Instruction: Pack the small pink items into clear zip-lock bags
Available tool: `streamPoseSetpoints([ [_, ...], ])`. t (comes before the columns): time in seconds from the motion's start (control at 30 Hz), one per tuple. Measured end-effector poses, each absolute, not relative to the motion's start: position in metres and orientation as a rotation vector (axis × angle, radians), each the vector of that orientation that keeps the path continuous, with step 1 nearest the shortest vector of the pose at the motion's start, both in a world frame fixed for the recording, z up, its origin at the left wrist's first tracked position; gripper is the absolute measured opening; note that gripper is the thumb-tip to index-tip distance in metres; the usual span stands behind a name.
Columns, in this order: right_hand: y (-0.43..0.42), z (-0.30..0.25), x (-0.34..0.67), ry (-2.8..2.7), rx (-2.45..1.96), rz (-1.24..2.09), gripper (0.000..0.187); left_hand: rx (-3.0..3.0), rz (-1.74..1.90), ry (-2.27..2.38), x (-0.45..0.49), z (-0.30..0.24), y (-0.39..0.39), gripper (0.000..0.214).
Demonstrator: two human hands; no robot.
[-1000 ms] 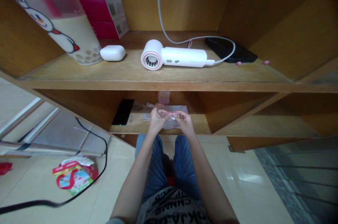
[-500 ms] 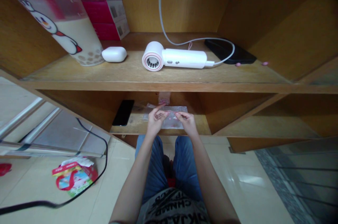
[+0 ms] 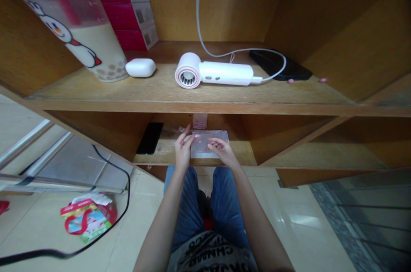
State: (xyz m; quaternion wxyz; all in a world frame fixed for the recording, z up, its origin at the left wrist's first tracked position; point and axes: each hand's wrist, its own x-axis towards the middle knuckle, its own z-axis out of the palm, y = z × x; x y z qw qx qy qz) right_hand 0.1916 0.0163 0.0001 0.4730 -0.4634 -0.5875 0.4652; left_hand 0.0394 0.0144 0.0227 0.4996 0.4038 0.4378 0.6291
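My left hand (image 3: 183,149) is over the lower shelf with its index finger raised. Its thumb meets another finger in a pinch, and whatever is in it is too fine to make out. To the right, my right hand (image 3: 224,151) points leftward, thumb and index finger slightly apart, with nothing visible between them. Beneath and between both hands lies a clear plastic bag (image 3: 201,149) with a few tiny pink specks on or in it. Just behind stands a clear holder of small pink beads (image 3: 199,125), partly cut off by the upper shelf edge.
A black phone (image 3: 150,138) lies left on the lower shelf. Above are a drink cup (image 3: 96,45), a white earbud case (image 3: 140,68), a white corded handheld fan or dryer (image 3: 226,72), pink boxes (image 3: 131,19) and a black pouch (image 3: 282,66). A colourful bag (image 3: 90,218) sits on the floor.
My hands have moved apart from a near-touching pinch over the bag. The left has shifted left with its index finger raised; the right's fingertips have parted and dropped slightly.
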Motion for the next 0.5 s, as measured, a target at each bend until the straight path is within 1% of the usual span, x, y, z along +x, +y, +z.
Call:
streamPoseSetpoints([
  [0.1,0.026,-0.008,0.190,-1.430,-1.100,1.180,0.024,1.034,1.599,1.151,0.038,0.011,0.019,0.058],
  [0.2,0.049,-0.010,0.190,-1.310,-1.093,1.120,0.022,1.123,1.695,1.294,0.035,-0.007,0.023,0.043],
  [0.27,0.070,-0.006,0.190,-1.215,-1.101,1.072,0.022,1.153,1.727,1.430,0.032,-0.020,0.023,0.035],
  [0.33,0.093,-0.001,0.189,-1.174,-1.118,1.071,0.025,1.153,1.726,1.530,0.028,-0.029,0.022,0.031],
  [0.5,0.135,0.008,0.186,-1.241,-1.161,1.031,0.029,1.094,1.772,1.574,0.023,-0.039,0.021,0.027],
])
